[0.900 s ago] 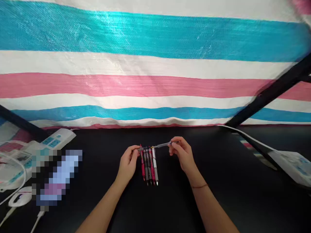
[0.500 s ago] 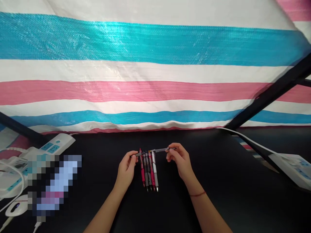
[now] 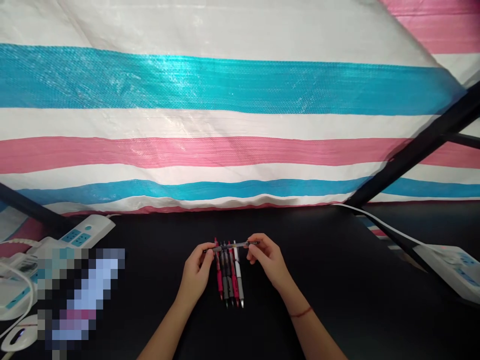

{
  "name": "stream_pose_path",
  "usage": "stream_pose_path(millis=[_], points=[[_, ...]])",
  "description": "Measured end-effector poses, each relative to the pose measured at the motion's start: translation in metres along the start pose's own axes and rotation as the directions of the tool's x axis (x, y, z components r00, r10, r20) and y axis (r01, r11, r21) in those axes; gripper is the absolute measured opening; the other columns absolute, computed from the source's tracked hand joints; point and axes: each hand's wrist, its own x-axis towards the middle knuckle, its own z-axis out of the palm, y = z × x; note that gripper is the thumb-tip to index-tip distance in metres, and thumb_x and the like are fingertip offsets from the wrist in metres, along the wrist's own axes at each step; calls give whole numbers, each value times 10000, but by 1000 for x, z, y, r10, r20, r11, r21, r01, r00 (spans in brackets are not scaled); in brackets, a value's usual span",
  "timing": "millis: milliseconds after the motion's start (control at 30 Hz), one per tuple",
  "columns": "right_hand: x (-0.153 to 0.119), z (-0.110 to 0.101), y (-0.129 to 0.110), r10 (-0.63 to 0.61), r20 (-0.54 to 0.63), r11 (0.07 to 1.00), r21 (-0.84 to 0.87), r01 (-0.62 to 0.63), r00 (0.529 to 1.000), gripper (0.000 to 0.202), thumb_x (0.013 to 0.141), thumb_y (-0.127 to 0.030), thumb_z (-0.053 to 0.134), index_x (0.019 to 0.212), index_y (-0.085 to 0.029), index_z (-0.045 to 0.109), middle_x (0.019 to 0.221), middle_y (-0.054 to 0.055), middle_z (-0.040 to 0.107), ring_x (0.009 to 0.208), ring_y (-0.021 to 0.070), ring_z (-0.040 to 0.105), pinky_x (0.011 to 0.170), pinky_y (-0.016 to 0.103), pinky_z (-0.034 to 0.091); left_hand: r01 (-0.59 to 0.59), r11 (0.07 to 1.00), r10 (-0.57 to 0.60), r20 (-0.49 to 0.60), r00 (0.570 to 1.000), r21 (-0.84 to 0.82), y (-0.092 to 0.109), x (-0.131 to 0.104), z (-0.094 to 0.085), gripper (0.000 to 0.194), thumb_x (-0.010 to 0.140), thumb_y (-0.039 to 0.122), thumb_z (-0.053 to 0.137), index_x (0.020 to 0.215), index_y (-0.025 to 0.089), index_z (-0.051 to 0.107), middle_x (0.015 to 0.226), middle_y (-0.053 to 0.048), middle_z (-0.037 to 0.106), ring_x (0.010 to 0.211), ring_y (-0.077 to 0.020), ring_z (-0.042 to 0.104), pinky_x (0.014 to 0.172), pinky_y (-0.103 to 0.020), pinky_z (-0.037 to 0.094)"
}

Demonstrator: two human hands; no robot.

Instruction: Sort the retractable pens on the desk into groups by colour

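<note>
My left hand (image 3: 197, 262) pinches the grey grip end of a pen (image 3: 227, 247) between thumb and fingers. At its other end, my right hand (image 3: 267, 257) pinches the pen's dark tip. The pen is held roughly level, crossing over the upper ends of several pens that lie side by side on the black table. Among these are a red pen (image 3: 219, 280) at the left, dark grey pens in the middle, another red pen (image 3: 233, 277) and a white pen with a grey grip (image 3: 238, 272) at the right. Whether the held pen is in one piece I cannot tell.
White power strips stand at the left (image 3: 88, 232) and right (image 3: 450, 265), with a white cable (image 3: 386, 223) along the right. A pixelated object (image 3: 88, 295) and a white mouse-like device (image 3: 20, 332) lie at left. A striped sheet (image 3: 225, 150) hangs behind the table.
My right hand has moved left, closer to my left hand, and the held length between them looks shorter. The whole view has shifted slightly downward in the frame. The row of pens stays put.
</note>
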Motion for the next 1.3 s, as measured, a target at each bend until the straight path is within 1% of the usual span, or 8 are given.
stream_pose_path(millis=[67, 333, 567, 767, 933, 1033, 1200, 1300], points=[[0, 1, 1, 15, 43, 1000, -23, -14, 999, 219, 766, -382, 661, 880, -201, 615, 710, 14, 635, 564, 140, 595, 487, 266, 490, 12, 1000, -12, -4, 1000, -16, 1, 1, 0, 302, 767, 433, 542, 893, 186, 663, 739, -39, 648, 698, -195, 615, 663, -303, 495], [0, 5, -1, 32, 52, 999, -40, -30, 998, 314, 747, -481, 671, 870, -197, 616, 670, 8, 600, 584, 146, 593, 503, 270, 484, 59, 997, -61, -31, 998, -45, -4, 3, -3, 354, 759, 470, 550, 898, 167, 667, 662, -26, 616, 669, -187, 602, 632, -289, 486], [1, 10, -3, 91, 46, 993, -84, -87, 995, 431, 709, -570, 677, 890, -181, 633, 679, 29, 641, 584, 149, 595, 516, 275, 475, 58, 998, -58, 15, 998, 4, -3, 4, -5, 357, 780, 474, 539, 903, 168, 676, 683, -36, 635, 669, -187, 606, 637, -290, 477], [6, 12, -1, 139, 42, 985, -113, -133, 989, 496, 752, -649, 578, 613, -173, 576, 524, 22, 591, 458, 117, 512, 445, 253, 425, 67, 998, -67, 10, 998, -16, -3, 4, -4, 361, 774, 486, 549, 897, 170, 674, 677, -33, 628, 664, -187, 602, 628, -288, 479], [8, 9, -1, 101, 27, 994, 43, -102, 995, 423, 739, -538, 667, 997, -210, 595, 733, 19, 645, 520, 121, 556, 429, 236, 432, 58, 998, -58, 5, 998, -21, -3, 5, -3, 348, 785, 471, 546, 908, 173, 674, 686, -35, 630, 668, -189, 604, 634, -294, 483], [9, 7, -4, 99, 71, 992, 65, -104, 993, 405, 717, -512, 698, 964, -209, 590, 770, 23, 643, 534, 118, 559, 444, 244, 452, 70, 998, -70, 8, 998, -8, -2, 6, -2, 349, 782, 472, 542, 909, 175, 673, 709, -39, 639, 679, -190, 605, 650, -301, 483], [11, 6, -2, 136, 44, 991, 6, -137, 990, 386, 752, -557, 643, 770, -175, 588, 628, 7, 585, 505, 118, 533, 425, 244, 445, 133, 989, -135, -35, 990, -62, 2, 8, 1, 392, 727, 519, 567, 864, 167, 671, 675, -34, 624, 676, -192, 598, 619, -293, 476], [13, 7, 1, 123, 47, 992, 32, -125, 991, 406, 731, -542, 672, 919, -190, 599, 726, 17, 621, 515, 115, 554, 414, 237, 452, 180, 975, -188, -56, 981, -129, 6, 12, 3, 422, 680, 538, 590, 848, 158, 662, 651, -26, 606, 656, -185, 585, 582, -280, 465]])
